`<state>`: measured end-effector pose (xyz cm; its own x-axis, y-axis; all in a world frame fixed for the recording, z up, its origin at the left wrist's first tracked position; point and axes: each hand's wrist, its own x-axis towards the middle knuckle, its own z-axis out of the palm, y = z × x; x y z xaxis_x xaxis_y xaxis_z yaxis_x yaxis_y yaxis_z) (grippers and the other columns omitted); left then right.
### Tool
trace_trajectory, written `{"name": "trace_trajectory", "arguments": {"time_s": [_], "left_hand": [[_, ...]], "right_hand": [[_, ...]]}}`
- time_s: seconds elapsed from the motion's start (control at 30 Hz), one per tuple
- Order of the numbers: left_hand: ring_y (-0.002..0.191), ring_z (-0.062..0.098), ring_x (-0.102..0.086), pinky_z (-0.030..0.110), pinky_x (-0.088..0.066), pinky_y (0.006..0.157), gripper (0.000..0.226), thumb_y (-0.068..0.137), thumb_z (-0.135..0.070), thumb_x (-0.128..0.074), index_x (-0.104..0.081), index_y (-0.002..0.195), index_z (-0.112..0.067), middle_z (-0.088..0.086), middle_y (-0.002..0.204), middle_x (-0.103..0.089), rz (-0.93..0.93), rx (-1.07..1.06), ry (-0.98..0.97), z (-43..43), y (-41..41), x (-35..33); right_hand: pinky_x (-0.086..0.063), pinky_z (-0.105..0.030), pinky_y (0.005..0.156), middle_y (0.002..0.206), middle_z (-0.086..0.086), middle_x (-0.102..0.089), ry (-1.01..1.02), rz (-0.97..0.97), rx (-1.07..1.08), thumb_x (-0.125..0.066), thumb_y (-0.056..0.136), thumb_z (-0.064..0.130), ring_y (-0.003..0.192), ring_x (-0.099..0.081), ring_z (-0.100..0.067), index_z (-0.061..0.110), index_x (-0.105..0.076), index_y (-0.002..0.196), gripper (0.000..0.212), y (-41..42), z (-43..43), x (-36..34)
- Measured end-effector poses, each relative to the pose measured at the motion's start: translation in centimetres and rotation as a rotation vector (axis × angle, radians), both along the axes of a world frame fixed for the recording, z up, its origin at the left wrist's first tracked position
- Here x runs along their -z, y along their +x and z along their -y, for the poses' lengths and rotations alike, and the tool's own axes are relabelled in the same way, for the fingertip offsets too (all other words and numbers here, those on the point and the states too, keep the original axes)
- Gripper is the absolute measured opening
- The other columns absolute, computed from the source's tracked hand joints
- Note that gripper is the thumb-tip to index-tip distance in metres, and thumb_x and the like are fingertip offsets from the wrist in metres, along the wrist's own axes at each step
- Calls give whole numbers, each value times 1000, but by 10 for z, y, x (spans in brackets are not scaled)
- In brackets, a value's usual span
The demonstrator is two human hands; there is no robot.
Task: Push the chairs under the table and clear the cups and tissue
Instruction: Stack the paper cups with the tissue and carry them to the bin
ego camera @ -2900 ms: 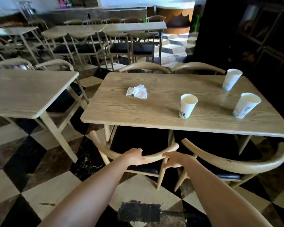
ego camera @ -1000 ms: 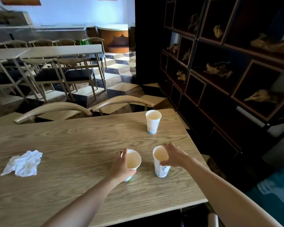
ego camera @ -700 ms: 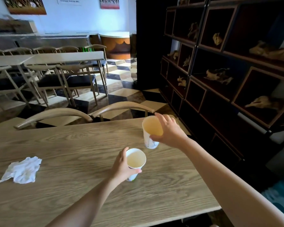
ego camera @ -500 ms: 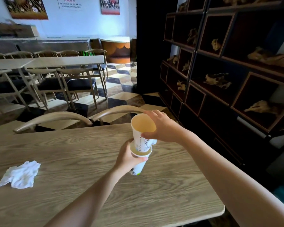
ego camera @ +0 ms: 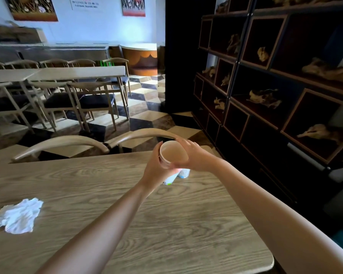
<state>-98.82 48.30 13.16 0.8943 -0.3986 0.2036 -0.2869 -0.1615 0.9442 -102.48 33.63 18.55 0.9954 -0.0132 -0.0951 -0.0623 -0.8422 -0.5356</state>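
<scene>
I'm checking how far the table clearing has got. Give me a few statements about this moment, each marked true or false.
1. Both hands are on the stacked paper cups. True: the left hand wraps the side and the right hand holds near the rim.
2. The crumpled tissue has been picked up. False: it lies on the wooden table, at the left, away from both hands.
3. The cups are held above the tabletop. True.
4. The two chairs on the far side are tipped over on the floor. False: they stand upright, their curved backs showing at the table's far edge.
5. The dark shelving unit stands on the left. False: it is on the right.
</scene>
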Motion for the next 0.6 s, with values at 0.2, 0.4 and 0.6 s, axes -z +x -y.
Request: {"name": "trace_trajectory", "arguments": {"time_s": [0.2, 0.4, 0.6], "left_hand": [[99, 2, -63, 11, -49, 74, 68, 58, -11, -84, -53, 117, -26, -6, 111, -66, -110, 1, 11, -5, 10, 40], [96, -8, -62, 9, -47, 79, 70, 56, -9, -81, -51, 116, -28, -8, 112, -64, -203, -61, -9, -23, 21, 82], [98, -8, -62, 17, -52, 85, 76, 56, -11, -81, -48, 120, -34, -11, 116, -63, -335, -130, -48, -35, 32, 103]], "right_hand": [[-18, -48, 114, 158, -6, -16, 100, -96, 62, -54, 88, 53, 145, -8, -27, 23, -13, 151, 81, 26, 25, 50], [-21, -51, 113, 159, -4, -11, -106, -153, 199, -53, 86, 58, 142, -14, -35, 22, -9, 150, 85, 67, 56, 103], [-25, -52, 111, 159, -13, -2, -265, -162, 205, -64, 79, 58, 139, -18, -41, 20, -10, 149, 97, 113, 61, 142]]}}
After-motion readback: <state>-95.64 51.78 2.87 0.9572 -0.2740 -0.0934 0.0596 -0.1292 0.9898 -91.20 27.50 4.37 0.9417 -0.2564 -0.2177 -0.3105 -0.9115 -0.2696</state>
